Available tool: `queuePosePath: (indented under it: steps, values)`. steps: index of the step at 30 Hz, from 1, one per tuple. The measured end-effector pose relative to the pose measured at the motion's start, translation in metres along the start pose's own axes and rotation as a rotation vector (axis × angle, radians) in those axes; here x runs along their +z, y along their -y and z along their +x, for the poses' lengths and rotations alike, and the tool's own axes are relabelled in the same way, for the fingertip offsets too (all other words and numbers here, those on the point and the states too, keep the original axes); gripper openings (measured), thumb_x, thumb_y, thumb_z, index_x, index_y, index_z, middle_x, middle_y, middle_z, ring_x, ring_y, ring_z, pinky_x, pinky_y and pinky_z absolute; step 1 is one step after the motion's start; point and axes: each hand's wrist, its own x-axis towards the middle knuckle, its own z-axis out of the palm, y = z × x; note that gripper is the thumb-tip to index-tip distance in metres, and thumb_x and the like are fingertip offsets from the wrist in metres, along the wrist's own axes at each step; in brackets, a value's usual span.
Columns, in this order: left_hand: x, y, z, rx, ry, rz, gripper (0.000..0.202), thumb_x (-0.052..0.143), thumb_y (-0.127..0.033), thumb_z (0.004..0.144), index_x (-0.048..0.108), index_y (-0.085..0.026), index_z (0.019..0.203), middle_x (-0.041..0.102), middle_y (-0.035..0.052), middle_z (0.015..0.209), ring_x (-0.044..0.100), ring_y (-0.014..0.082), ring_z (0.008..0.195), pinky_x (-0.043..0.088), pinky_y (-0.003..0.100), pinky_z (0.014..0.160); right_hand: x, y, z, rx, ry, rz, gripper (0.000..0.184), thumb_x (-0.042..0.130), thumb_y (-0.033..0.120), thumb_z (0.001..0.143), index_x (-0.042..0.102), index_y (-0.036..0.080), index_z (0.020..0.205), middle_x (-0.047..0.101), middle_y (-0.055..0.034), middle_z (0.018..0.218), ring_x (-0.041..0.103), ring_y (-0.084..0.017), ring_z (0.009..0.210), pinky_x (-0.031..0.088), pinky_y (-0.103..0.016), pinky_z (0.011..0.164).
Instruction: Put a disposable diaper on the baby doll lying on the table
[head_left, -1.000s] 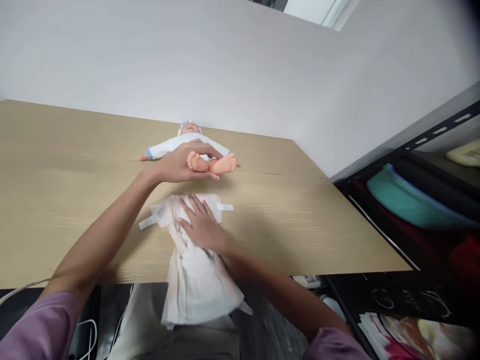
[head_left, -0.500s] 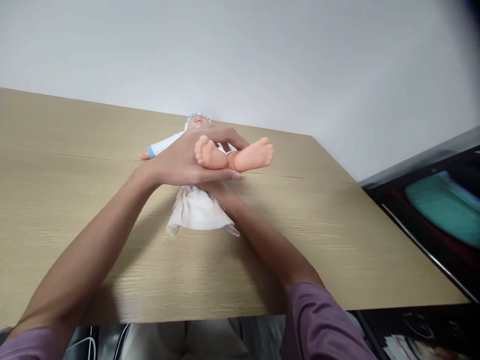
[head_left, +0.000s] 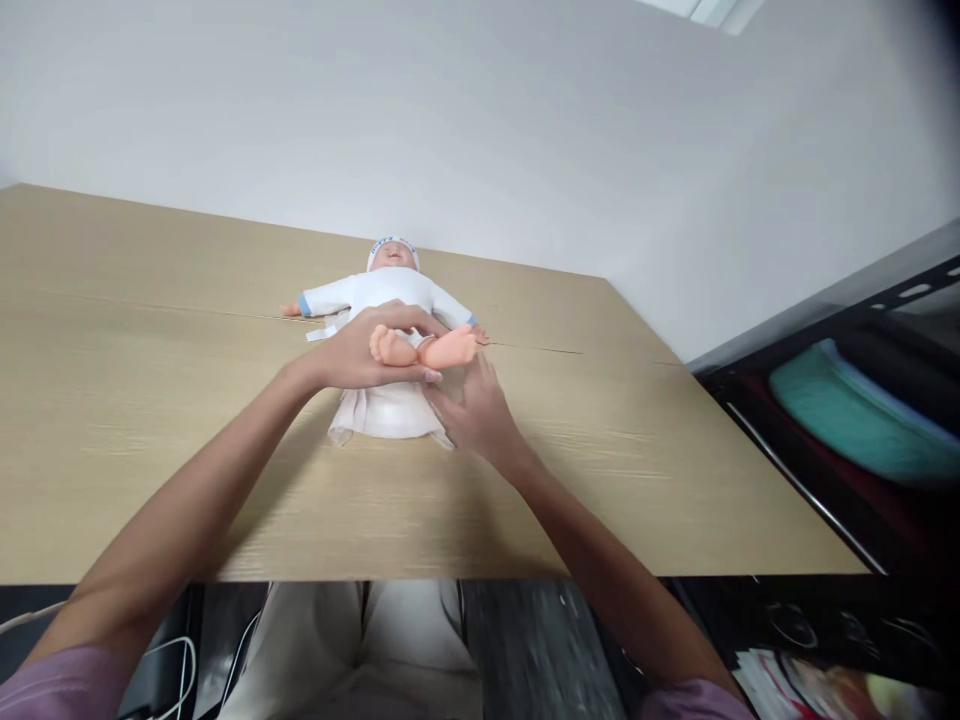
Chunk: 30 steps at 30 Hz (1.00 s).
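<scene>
A baby doll [head_left: 394,289] in a white top with blue cuffs and a printed cap lies on its back, head toward the wall. My left hand [head_left: 360,348] is wrapped round its ankles, holding both feet raised with the soles toward me. Beneath the doll's lower body a white diaper [head_left: 386,412] is spread on the table, its near end fanned out. My right hand [head_left: 480,408] is at the diaper's right side, close to the raised feet. Its fingers point away from me and are partly spread; whether they pinch the diaper's edge I cannot make out.
The wooden table [head_left: 187,480] meets a pale wall at the back. To the right stands a dark rack [head_left: 795,470] holding a teal item [head_left: 855,410]. Papers [head_left: 780,685] lie low at the right, and a white cable [head_left: 184,665] hangs low at the left.
My right hand has come out from under the raised legs to the diaper's right side. My left hand still holds the ankles, now lower. The view shows more of the doll's torso.
</scene>
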Motion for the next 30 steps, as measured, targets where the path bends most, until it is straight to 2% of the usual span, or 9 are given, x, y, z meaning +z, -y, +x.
queuePosePath:
  steps: [3, 6, 8, 11, 14, 17, 21, 26, 30]
  values:
    - [0.013, -0.002, -0.015, 0.040, -0.014, 0.031, 0.046, 0.089, -0.055, 0.094, 0.077, -0.028, 0.129, 0.080, 0.0069, 0.133, 0.073, 0.0282, 0.125, 0.055, 0.044, 0.113, -0.005, 0.019, -0.010, -0.096, -0.048, 0.063, 0.070, 0.066, 0.051, 0.111, 0.042, 0.028, 0.172, 0.056, -0.0171, 0.170, 0.053, -0.036, 0.159, 0.047, -0.060, 0.132]
    - [0.013, -0.004, -0.035, 0.026, -0.019, 0.118, 0.049, 0.086, -0.057, 0.096, 0.074, -0.027, 0.133, 0.077, 0.0091, 0.138, 0.069, 0.0303, 0.131, 0.054, 0.047, 0.116, -0.009, 0.020, -0.012, -0.169, -0.003, 0.153, 0.058, 0.066, 0.036, 0.111, 0.050, 0.029, 0.166, 0.064, -0.0137, 0.161, 0.062, -0.031, 0.151, 0.052, -0.051, 0.129]
    - [0.005, 0.000, -0.051, -0.009, 0.003, 0.222, 0.049, 0.083, -0.058, 0.098, 0.074, -0.027, 0.135, 0.076, 0.0107, 0.137, 0.068, 0.0316, 0.131, 0.053, 0.048, 0.117, -0.015, 0.009, -0.015, -0.213, 0.047, 0.153, 0.051, 0.067, 0.029, 0.108, 0.060, 0.030, 0.158, 0.069, -0.0117, 0.155, 0.065, -0.030, 0.146, 0.053, -0.049, 0.127]
    - [-0.012, 0.015, -0.080, -0.014, 0.107, 0.330, 0.043, 0.080, -0.053, 0.100, 0.076, -0.025, 0.131, 0.076, 0.0132, 0.138, 0.068, 0.0342, 0.133, 0.052, 0.052, 0.120, -0.027, -0.016, -0.025, -0.311, 0.217, 0.046, 0.044, 0.059, 0.019, 0.107, 0.071, 0.031, 0.148, 0.071, -0.0089, 0.154, 0.063, -0.029, 0.149, 0.050, -0.051, 0.128]
    - [-0.026, 0.034, -0.105, 0.030, 0.237, 0.351, 0.034, 0.077, -0.040, 0.100, 0.077, -0.026, 0.131, 0.075, 0.0139, 0.147, 0.063, 0.0368, 0.147, 0.048, 0.056, 0.127, -0.031, -0.039, -0.035, -0.371, 0.339, -0.059, 0.041, 0.054, 0.016, 0.107, 0.078, 0.031, 0.137, 0.073, -0.0071, 0.154, 0.062, -0.029, 0.153, 0.051, -0.052, 0.127]
    - [-0.028, 0.046, -0.122, 0.039, 0.293, 0.367, 0.041, 0.072, -0.020, 0.096, 0.076, -0.027, 0.137, 0.071, 0.0128, 0.157, 0.055, 0.0369, 0.157, 0.048, 0.057, 0.129, -0.027, -0.053, -0.041, -0.383, 0.364, -0.086, 0.037, 0.055, 0.017, 0.109, 0.080, 0.031, 0.133, 0.074, -0.0074, 0.154, 0.063, -0.029, 0.153, 0.052, -0.052, 0.127]
    - [-0.022, 0.055, -0.132, 0.029, 0.351, 0.425, 0.057, 0.060, -0.002, 0.092, 0.075, -0.027, 0.142, 0.067, 0.0122, 0.163, 0.050, 0.0359, 0.163, 0.051, 0.059, 0.127, -0.024, -0.060, -0.045, -0.384, 0.389, -0.046, 0.039, 0.055, 0.021, 0.112, 0.077, 0.032, 0.143, 0.071, -0.0070, 0.159, 0.060, -0.027, 0.157, 0.052, -0.053, 0.131]
    - [-0.021, 0.056, -0.132, -0.002, 0.345, 0.387, 0.055, 0.058, -0.004, 0.098, 0.075, -0.029, 0.144, 0.067, 0.0108, 0.164, 0.050, 0.0337, 0.163, 0.051, 0.056, 0.127, -0.035, -0.061, -0.047, -0.333, 0.425, 0.058, 0.053, 0.042, 0.018, 0.113, 0.072, 0.034, 0.154, 0.066, -0.0028, 0.166, 0.056, -0.023, 0.161, 0.048, -0.051, 0.136]
    - [-0.021, 0.045, -0.127, -0.096, 0.384, 0.344, 0.050, 0.051, -0.009, 0.103, 0.076, -0.028, 0.142, 0.066, 0.0087, 0.165, 0.047, 0.0327, 0.165, 0.047, 0.054, 0.131, -0.042, -0.044, -0.048, -0.256, 0.402, 0.054, 0.053, 0.035, 0.018, 0.115, 0.073, 0.031, 0.150, 0.071, -0.0050, 0.160, 0.059, -0.024, 0.157, 0.047, -0.055, 0.134]
